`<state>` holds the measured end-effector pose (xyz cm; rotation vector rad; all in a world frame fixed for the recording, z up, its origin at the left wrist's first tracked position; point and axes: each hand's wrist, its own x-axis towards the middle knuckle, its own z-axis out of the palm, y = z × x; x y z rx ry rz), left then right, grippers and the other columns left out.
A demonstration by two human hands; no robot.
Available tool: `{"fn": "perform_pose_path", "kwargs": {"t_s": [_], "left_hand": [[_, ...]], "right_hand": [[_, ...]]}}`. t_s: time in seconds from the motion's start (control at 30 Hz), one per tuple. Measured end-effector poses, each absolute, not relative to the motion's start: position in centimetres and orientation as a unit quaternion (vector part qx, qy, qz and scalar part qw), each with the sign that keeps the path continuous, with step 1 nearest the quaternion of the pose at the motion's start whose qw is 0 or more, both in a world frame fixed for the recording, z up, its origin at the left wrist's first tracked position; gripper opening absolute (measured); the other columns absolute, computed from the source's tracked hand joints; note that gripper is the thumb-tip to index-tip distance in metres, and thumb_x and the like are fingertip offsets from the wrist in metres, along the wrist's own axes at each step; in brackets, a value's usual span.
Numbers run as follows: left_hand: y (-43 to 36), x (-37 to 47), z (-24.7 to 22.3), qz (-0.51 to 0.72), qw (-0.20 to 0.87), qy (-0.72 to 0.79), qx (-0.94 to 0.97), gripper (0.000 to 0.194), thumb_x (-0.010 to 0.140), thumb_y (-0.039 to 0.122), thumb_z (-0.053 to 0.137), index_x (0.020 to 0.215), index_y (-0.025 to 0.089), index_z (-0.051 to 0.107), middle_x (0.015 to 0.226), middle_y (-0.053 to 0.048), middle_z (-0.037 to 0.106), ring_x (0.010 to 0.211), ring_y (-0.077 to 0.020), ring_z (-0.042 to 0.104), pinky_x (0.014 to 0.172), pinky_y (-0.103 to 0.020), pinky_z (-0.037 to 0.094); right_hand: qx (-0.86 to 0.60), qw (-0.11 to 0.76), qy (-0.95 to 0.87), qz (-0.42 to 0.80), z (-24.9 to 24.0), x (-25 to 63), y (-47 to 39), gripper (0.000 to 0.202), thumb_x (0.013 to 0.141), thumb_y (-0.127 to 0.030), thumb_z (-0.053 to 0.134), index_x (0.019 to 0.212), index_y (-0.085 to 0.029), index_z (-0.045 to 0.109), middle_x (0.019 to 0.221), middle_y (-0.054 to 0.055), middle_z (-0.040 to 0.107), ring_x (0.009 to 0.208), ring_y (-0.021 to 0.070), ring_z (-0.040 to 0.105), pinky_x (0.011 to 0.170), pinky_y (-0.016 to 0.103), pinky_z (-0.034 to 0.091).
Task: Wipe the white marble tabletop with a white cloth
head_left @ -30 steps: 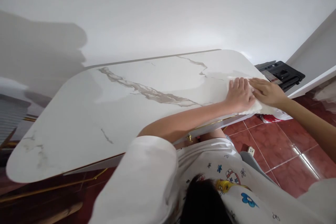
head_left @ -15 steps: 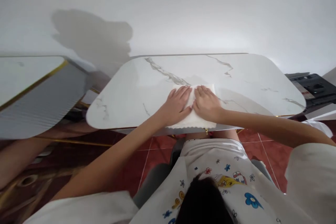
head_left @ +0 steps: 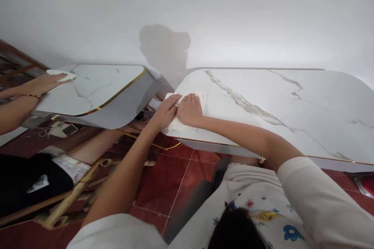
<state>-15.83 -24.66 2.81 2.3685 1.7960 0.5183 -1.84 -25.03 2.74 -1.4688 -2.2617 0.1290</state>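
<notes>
A white cloth point(head_left: 175, 125) lies at the rounded left end of a white marble-patterned tabletop point(head_left: 263, 93) with a gold rim. My left hand point(head_left: 167, 112) rests on the cloth near the table's left edge, fingers stretched out. Beside it, touching it, my right hand point(head_left: 189, 109) presses flat on the same cloth, its fingers pointing toward the wall. Part of the cloth is hidden under both hands.
At the left, another person's hands press a white cloth point(head_left: 68, 77) on a second marble-patterned table point(head_left: 99, 85) with a ribbed grey side. A bamboo chair point(head_left: 70, 202) stands lower left. A white wall point(head_left: 248, 15) rises behind both tables.
Both my hands and the cloth have moved from the middle of the tabletop to its left end. The view has turned left, showing more of the second table and the other person.
</notes>
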Motion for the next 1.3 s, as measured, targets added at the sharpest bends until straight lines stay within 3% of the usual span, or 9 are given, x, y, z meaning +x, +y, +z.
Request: {"fn": "perform_pose_path", "kwargs": {"t_s": [0.2, 0.57, 0.9, 1.3], "left_hand": [[-19.1, -16.9, 3.4, 0.186, 0.054, 0.601, 0.775, 0.069, 0.079, 0.035, 0.026, 0.141, 0.014, 0.050, 0.154, -0.008, 0.048, 0.141, -0.0203, 0.043, 0.119, -0.038, 0.033], [-7.9, -14.0, 3.0, 0.203, 0.070, 0.551, 0.806, 0.068, 0.077, 0.028, 0.032, 0.140, 0.015, 0.051, 0.151, -0.008, 0.052, 0.139, -0.0205, 0.045, 0.119, -0.038, 0.033], [-1.2, -11.4, 3.1, 0.218, 0.073, 0.507, 0.831, 0.066, 0.077, 0.022, 0.036, 0.139, 0.011, 0.054, 0.148, -0.009, 0.056, 0.135, -0.0224, 0.049, 0.118, -0.034, 0.034], [-1.7, -14.8, 0.4, 0.232, 0.018, 0.398, 0.887, 0.064, 0.092, 0.048, 0.030, 0.143, 0.015, 0.049, 0.150, -0.013, 0.052, 0.140, -0.0288, 0.046, 0.121, -0.048, 0.032]], "right_hand": [[-0.534, 0.247, -0.808, 0.034, 2.4, -3.6, -19.5, 0.058, 0.099, -0.026, 0.035, 0.139, 0.015, 0.045, 0.146, 0.033, 0.048, 0.139, 0.0375, 0.042, 0.116, 0.048, 0.025], [-0.562, 0.273, -0.780, 0.040, 2.6, -0.5, -10.6, 0.049, 0.096, -0.022, 0.035, 0.128, 0.009, 0.056, 0.133, 0.032, 0.057, 0.128, 0.0389, 0.048, 0.111, 0.053, 0.029], [-0.587, 0.274, -0.762, 0.013, 1.6, 1.2, -4.2, 0.056, 0.096, -0.017, 0.031, 0.138, 0.018, 0.044, 0.145, 0.034, 0.048, 0.140, 0.0395, 0.040, 0.118, 0.051, 0.021], [-0.588, 0.249, -0.766, -0.078, 1.2, 0.5, -7.9, 0.054, 0.098, -0.019, 0.030, 0.135, 0.016, 0.048, 0.138, 0.037, 0.053, 0.132, 0.0388, 0.050, 0.113, 0.057, 0.031]]}}
